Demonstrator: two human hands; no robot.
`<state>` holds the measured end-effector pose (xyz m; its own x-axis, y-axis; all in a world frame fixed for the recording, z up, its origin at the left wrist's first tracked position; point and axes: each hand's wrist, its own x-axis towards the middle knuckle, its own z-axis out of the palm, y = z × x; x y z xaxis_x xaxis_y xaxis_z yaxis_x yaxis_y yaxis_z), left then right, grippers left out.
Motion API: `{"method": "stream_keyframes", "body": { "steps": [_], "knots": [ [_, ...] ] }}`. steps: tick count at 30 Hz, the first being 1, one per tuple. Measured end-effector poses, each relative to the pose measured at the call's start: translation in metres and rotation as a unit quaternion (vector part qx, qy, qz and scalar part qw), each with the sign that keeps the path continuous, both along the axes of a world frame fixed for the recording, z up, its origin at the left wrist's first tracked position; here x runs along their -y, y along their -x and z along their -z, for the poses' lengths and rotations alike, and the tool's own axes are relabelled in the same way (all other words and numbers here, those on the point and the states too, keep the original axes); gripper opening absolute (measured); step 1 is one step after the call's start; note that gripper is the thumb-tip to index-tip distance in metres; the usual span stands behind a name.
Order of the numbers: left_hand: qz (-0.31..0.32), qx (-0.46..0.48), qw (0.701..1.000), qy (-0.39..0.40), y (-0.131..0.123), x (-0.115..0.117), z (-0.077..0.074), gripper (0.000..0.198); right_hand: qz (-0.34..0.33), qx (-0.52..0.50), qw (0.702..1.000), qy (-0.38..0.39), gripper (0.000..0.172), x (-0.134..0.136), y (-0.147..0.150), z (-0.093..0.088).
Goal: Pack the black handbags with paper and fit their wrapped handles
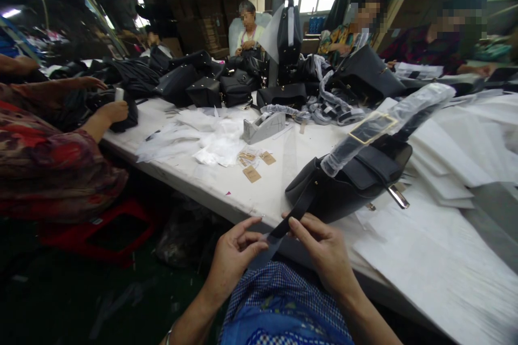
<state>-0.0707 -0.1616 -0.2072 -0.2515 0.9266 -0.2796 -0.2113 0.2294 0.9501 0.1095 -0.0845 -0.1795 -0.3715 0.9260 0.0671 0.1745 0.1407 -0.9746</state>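
A black handbag (352, 175) lies on the table edge before me, its buckled handle wrapped in clear plastic. From its near side a black strap (297, 209) runs down towards my lap. The fingers of my right hand (319, 237) pinch this strap close to the table edge. Thumb and fingers of my left hand (240, 248) are closed on a piece of clear plastic film (263, 256) at the strap's lower end. How far the film wraps the strap is hard to see.
On the white table (194, 178) are a grey tape dispenser (265, 128), brown tags (251, 173) and thin white sheets (218, 137). Black bags (206, 89) are heaped behind. White foam sheets (441, 167) lie at right. A co-worker's hand (115, 111) works at left, near a red stool (97, 240).
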Motion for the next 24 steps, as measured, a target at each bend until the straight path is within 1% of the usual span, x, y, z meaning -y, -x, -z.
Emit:
{"method": "stream_keyframes", "body": {
  "steps": [3,6,8,11,14,16,18,22,24],
  "knots": [
    [-0.007,0.007,1.0,0.006,-0.004,-0.004,-0.002,0.06,0.0,0.016,1.0,-0.001,0.034,-0.002,0.002,0.002],
    [-0.015,0.006,1.0,-0.008,-0.011,-0.013,-0.006,0.056,0.002,0.03,0.999,-0.016,0.037,-0.004,0.0,0.004],
    [-0.016,0.009,1.0,-0.023,-0.017,-0.025,-0.01,0.055,0.02,0.022,0.999,-0.011,0.036,-0.005,-0.004,0.006],
    [-0.004,0.008,0.999,-0.053,-0.027,-0.047,-0.018,0.053,0.059,0.014,0.998,0.019,0.047,-0.008,-0.011,0.007],
    [0.016,0.007,0.996,-0.093,-0.035,-0.071,-0.028,0.051,0.077,0.012,0.997,0.018,0.054,-0.012,-0.016,0.004],
    [0.031,0.011,0.993,-0.113,-0.038,-0.082,-0.034,0.05,0.087,0.01,0.996,0.014,0.053,-0.015,-0.015,0.0],
    [0.041,0.006,0.992,-0.12,-0.039,-0.089,-0.037,0.049,0.093,0.014,0.995,0.014,0.05,-0.017,-0.012,-0.004],
    [0.043,-0.021,0.991,-0.122,-0.036,-0.091,-0.04,0.046,0.087,0.024,0.996,0.005,0.043,-0.021,-0.005,-0.01],
    [0.043,-0.024,0.991,-0.126,-0.035,-0.092,-0.042,0.044,0.085,0.029,0.996,0.0,0.042,-0.022,-0.002,-0.012]
  ]
}}
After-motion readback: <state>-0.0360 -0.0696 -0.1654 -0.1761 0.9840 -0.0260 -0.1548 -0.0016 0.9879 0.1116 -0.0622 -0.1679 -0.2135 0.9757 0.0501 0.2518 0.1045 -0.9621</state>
